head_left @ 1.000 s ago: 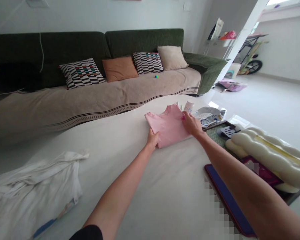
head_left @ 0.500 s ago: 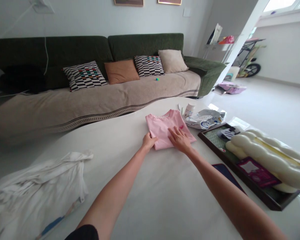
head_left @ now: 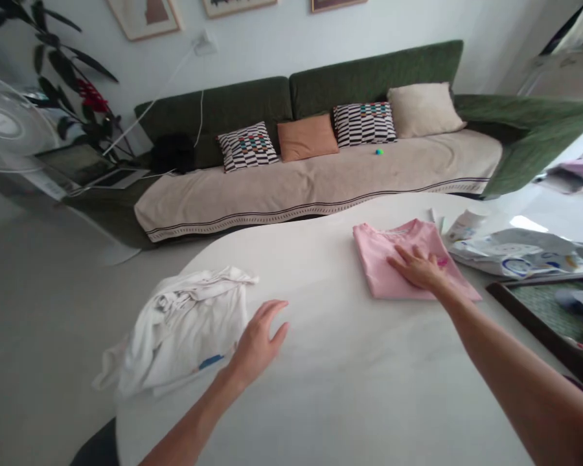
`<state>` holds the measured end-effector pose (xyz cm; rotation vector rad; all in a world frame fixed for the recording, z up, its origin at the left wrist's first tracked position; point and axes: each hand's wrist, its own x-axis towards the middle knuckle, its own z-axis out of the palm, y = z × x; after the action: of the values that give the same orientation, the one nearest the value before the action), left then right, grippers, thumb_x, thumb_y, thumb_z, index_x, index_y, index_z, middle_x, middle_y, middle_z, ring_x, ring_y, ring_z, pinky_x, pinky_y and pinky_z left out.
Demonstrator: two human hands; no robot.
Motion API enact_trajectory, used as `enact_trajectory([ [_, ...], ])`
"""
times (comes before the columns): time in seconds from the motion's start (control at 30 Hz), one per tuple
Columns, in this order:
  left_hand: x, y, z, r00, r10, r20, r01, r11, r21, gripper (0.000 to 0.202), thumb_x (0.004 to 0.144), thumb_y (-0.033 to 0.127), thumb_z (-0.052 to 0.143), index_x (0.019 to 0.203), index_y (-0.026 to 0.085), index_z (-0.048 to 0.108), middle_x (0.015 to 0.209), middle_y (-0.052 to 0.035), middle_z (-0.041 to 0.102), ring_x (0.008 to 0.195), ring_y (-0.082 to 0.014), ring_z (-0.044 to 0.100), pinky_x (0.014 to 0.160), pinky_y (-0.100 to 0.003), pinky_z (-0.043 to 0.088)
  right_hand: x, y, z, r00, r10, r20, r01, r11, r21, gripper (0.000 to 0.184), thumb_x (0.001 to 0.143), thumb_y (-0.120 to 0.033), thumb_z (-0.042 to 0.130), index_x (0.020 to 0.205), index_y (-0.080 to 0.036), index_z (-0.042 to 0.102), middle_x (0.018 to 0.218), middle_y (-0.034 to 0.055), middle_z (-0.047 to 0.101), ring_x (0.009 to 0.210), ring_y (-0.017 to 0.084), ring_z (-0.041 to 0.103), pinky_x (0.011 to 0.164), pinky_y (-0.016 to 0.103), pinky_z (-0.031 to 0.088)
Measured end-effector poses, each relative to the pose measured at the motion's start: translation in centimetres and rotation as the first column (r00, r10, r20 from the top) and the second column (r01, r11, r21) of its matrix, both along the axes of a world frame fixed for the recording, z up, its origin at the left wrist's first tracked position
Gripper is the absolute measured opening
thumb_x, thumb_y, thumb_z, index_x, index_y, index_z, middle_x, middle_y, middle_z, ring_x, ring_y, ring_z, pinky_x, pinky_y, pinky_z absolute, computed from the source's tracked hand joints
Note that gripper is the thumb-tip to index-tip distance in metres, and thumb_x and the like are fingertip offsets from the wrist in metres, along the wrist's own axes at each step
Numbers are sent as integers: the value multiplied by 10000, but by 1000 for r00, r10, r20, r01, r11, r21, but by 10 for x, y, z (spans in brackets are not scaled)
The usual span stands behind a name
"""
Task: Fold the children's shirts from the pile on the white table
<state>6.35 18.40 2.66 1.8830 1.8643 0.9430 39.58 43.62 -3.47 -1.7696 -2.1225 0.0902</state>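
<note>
A folded pink T-shirt [head_left: 386, 275] lies flat on the white table [head_left: 340, 362], its neckline toward the sofa. My right hand [head_left: 420, 266] rests on top of it with fingers spread, near a small darker pink print. Off to the left, my left hand [head_left: 261, 340] hovers above the table, fingers apart and nothing in them. Beside that hand is a crumpled white garment [head_left: 189, 330] with a blue patch, partly hanging over the table's left edge.
Right of the T-shirt lie a white bottle [head_left: 466, 225], a silvery plastic packet [head_left: 519, 251] and a dark-rimmed tray [head_left: 519, 310]. Past the table stands a green sofa [head_left: 369, 74] with several cushions. A fan [head_left: 2, 123] and a laptop [head_left: 80, 165] are at far left.
My left hand has let go of the pink T-shirt's edge and moved left, close to the white garment. My right hand stays on the T-shirt. The view has turned left.
</note>
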Motion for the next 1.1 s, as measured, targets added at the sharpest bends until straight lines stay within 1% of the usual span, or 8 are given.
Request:
enact_trajectory([
  [0.17,-134,-52,30,710,553,-436,-499,832,241,355,789,375,464,1081,186,536,1102,-98,550,1078,-252,472,956,-407,349,-22,-61,23,1000,-27,13,27,998,59,567,828,-552,324,1304,-249,377,1388,149,300,1250,388,259,866,630,319],
  [0.27,-189,-58,33,548,598,-584,-714,698,45,403,740,431,504,1065,194,539,978,-85,610,938,-291,542,772,-437,454,-36,-102,30,998,62,10,-63,992,110,512,836,-473,368,1284,-226,386,1370,143,338,1250,342,289,885,572,347],
  [0.37,-215,-55,51,536,566,-627,-777,621,-103,332,794,446,409,987,239,582,828,-39,639,772,-260,586,635,-405,477,-43,-134,33,990,139,-3,-137,983,126,457,835,-392,389,1256,-215,410,1331,137,395,1242,306,320,886,500,377],
  [0.57,-181,-23,177,640,658,-397,-516,750,414,362,836,373,397,1047,148,587,896,-45,635,818,-207,575,780,-383,449,-64,-171,71,958,262,-115,-244,958,152,347,826,-320,416,1138,-194,500,1256,146,463,1167,275,420,897,434,375],
  [0.7,-81,-7,225,901,260,-348,-43,851,524,311,821,328,468,1025,146,615,987,-32,629,921,-165,559,873,-293,400,-83,-188,107,897,348,-273,-301,932,200,346,816,-310,438,1129,-175,496,1192,130,510,1109,240,473,913,370,372],
  [0.87,17,-19,163,874,-486,-19,486,873,36,287,727,300,588,1005,261,650,1053,-6,639,1009,-195,555,922,-275,368,-70,-211,116,885,313,-344,-254,945,206,329,808,-262,443,1118,-172,504,1127,106,551,1041,222,514,879,333,390],
  [0.97,17,-27,103,871,-484,84,491,855,-167,284,686,296,621,966,279,667,1055,-8,644,1009,-218,561,917,-285,370,-47,-227,102,916,239,-321,-215,971,107,273,809,-228,437,1055,-177,546,1039,88,592,955,205,549,833,314,405],
  [1.1,-2,-32,33,969,-242,-56,209,916,-341,279,714,308,580,960,202,658,1034,-86,640,985,-246,565,900,-327,372,-39,-248,78,956,180,-234,-213,969,-125,220,828,-194,401,847,-170,619,840,67,613,778,163,573,736,268,417],
])
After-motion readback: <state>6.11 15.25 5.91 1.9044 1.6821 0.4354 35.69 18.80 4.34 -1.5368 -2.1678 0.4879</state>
